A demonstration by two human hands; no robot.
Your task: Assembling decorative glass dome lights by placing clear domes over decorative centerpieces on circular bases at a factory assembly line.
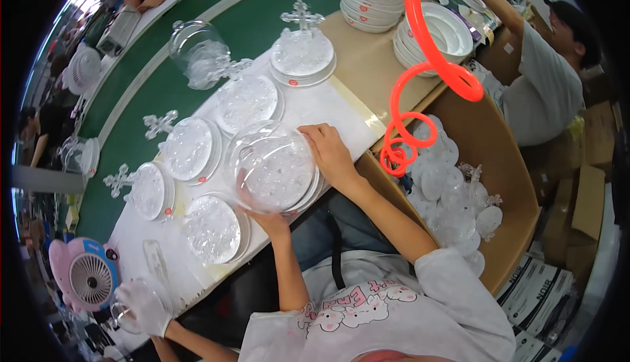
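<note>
Near centre, a clear dome over a white round base is clasped between left hand at 6 o'clock and right hand at 2; by uneven pressure, neighbouring bead-topped disc at 11 could be knocked.

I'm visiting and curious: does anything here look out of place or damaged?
Nothing looks clearly damaged. The translucent round pieces lie jumbled in the cardboard box, which looks messy compared with the white bases set out on the table.
</note>
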